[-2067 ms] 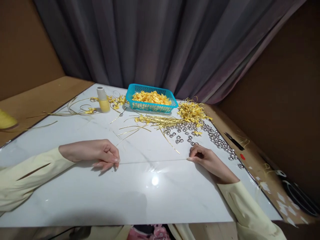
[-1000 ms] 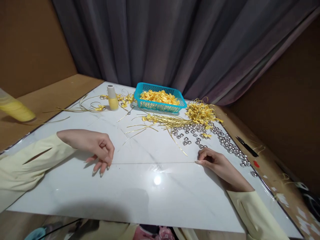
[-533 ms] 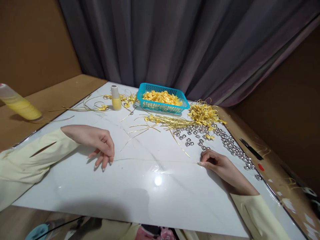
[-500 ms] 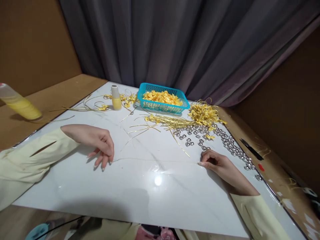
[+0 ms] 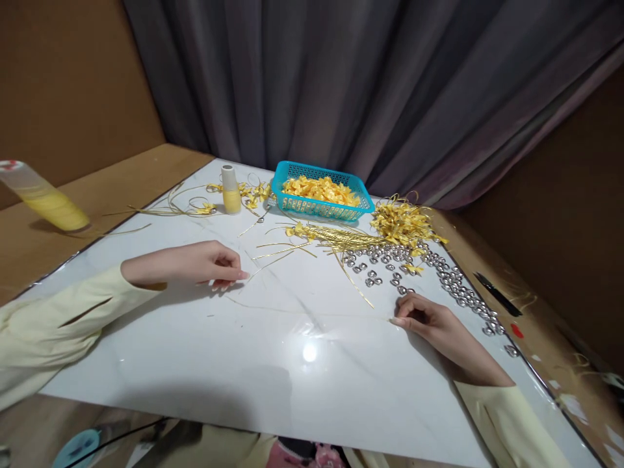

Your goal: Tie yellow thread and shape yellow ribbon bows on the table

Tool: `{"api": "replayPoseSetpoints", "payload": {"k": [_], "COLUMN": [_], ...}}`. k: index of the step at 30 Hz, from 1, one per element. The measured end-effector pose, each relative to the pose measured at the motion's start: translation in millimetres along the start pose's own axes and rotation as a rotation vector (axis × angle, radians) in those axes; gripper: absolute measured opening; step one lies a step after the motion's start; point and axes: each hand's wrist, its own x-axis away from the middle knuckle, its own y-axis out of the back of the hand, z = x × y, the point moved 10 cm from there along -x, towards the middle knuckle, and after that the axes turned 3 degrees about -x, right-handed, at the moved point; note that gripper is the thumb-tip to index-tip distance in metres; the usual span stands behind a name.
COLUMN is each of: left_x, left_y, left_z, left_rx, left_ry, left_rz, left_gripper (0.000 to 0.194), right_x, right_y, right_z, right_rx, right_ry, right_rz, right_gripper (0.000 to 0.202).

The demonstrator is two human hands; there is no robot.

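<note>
My left hand (image 5: 221, 266) reaches over the left half of the white table. Its thumb and forefinger are closed at the tip of a loose gold cord (image 5: 270, 263), which runs back toward the bundle. At the right, my right hand (image 5: 424, 315) rests low over the table, pinching one end of a thin pale thread (image 5: 312, 314). That thread stretches left across the table, and its far end lies just below my left hand. Silver metal beads (image 5: 373, 279) lie scattered just beyond my right hand.
A blue basket (image 5: 324, 211) of yellow ribbon bows stands at the back. Beside it are a bundle of gold cords (image 5: 346, 237) with yellow bows (image 5: 404, 221) and a small glue bottle (image 5: 231, 190). A yellow thread spool (image 5: 53, 201) is far left; a black tool (image 5: 497, 294) lies right.
My left hand has let go of the pale thread's left end, moved up and right, and closed at a gold cord's tip. My right hand stays on the thread.
</note>
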Motion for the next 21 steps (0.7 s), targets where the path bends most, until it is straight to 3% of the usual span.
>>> {"api": "replayPoseSetpoints", "payload": {"k": [4, 9, 12, 21], "left_x": [5.8, 13.6, 15.4, 18.4], "left_y": [11.2, -27.8, -39.6, -26.3], "left_z": [-8.2, -31.4, -33.0, -30.7], "left_rx": [-0.282, -0.243, -0.238, -0.203], "left_ry": [-0.07, -0.281, -0.335, -0.339], "left_rz": [-0.234, -0.026, 0.06, 0.12], "left_gripper": [0.042, 0.027, 0.018, 0.024], "right_x": [-1.3, -1.0, -1.1, 2.5], "right_y": [0.1, -0.9, -0.6, 1.8], "right_z": [-1.8, -0.7, 0.7, 3.9], "right_rx": [-0.002, 0.005, 0.008, -0.076], "right_ry": [0.01, 0.015, 0.034, 0.077], "right_rz": [0.008, 0.011, 0.011, 0.017], "right_gripper": [0.038, 0.036, 0.035, 0.035]}}
